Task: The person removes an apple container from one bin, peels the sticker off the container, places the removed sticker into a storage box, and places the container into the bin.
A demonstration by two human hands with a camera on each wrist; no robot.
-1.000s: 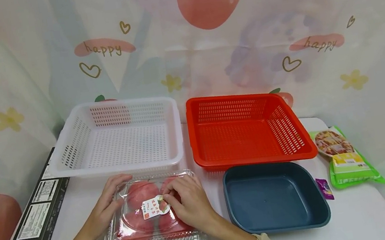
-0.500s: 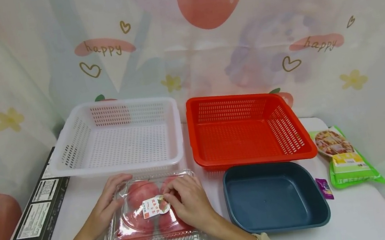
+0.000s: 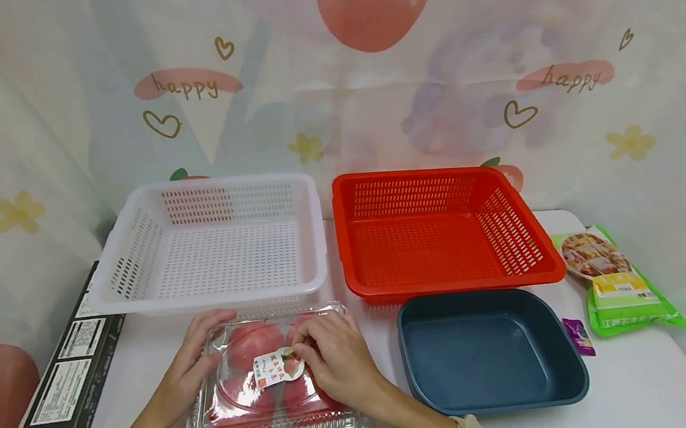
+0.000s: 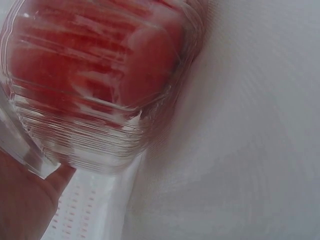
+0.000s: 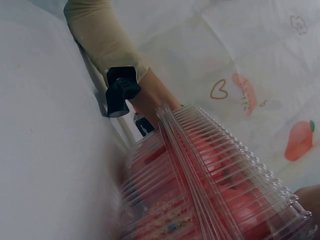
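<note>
Clear clamshell box: lower left of centre in the head view, flat on the white table, just in front of the white basket; lid down.
Contents: red round fruits, seen through the ribbed plastic; four seem to show, the count is not sure.
Label: white sticker on the middle of the lid; its print is too small to read.
Left hand: lies on the box's left far corner, fingers bent over the lid's edge and gripping it.
Right hand: on the lid to the right of the label, fingertips pinched together at the sticker's right edge.
White basket: upper left of centre, slotted walls, nothing in it.
Red basket: right of the white one, just beside it, nothing in it.
Dark blue tray: lower right of centre, in front of the red basket, nothing in it.
Green packet: right edge of the table, lying flat.
Purple sachet: small, between the tray and the packet.
Black box: long, at the left edge, its far end tucked behind the white basket.
Hard to make out: the left wrist view is blurred, showing only the box's ribbed corner and red inside; the right wrist view shows the box's ribbed side with the hands cut off.
</note>
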